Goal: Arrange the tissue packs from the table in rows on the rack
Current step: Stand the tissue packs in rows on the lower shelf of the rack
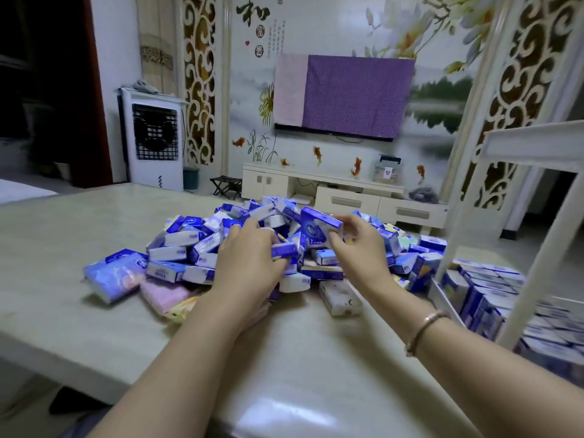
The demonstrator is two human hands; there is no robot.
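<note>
A heap of several blue-and-white tissue packs (196, 248) lies in the middle of the pale table (79, 295). My left hand (249, 260) is curled round one small blue pack (284, 250) at the front of the heap. My right hand (357, 248) pinches another blue pack (319, 227) and holds it just above the pile. The white rack (534, 257) stands at the right, and rows of blue packs (493, 292) sit upright on its lower shelf.
A larger soft blue pack (115, 273), a pink pack (164, 294) and a yellow pack (181, 309) lie at the heap's left front. A white printed pack (339, 297) lies near my right wrist. A rack post (467, 191) rises beside the pile.
</note>
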